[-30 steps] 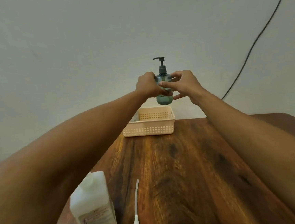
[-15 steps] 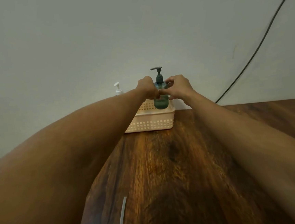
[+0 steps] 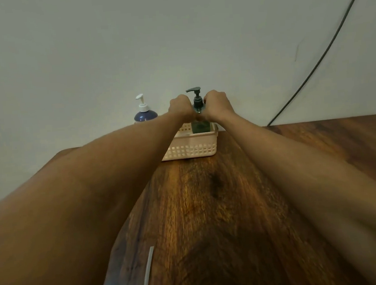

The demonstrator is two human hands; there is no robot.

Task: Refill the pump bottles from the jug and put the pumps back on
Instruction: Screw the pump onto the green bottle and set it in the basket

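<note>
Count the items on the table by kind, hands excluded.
2 pump bottles: green bottle, blue bottle
1 basket
1 loose tube
Total: 4

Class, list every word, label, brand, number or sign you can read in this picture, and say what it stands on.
No text can be read anywhere in this picture.
green pump bottle, gripped by the left hand and right hand: no label in sight.
blue pump bottle: no print on the part that shows; its lower part is hidden.
basket: plain, no marking.
</note>
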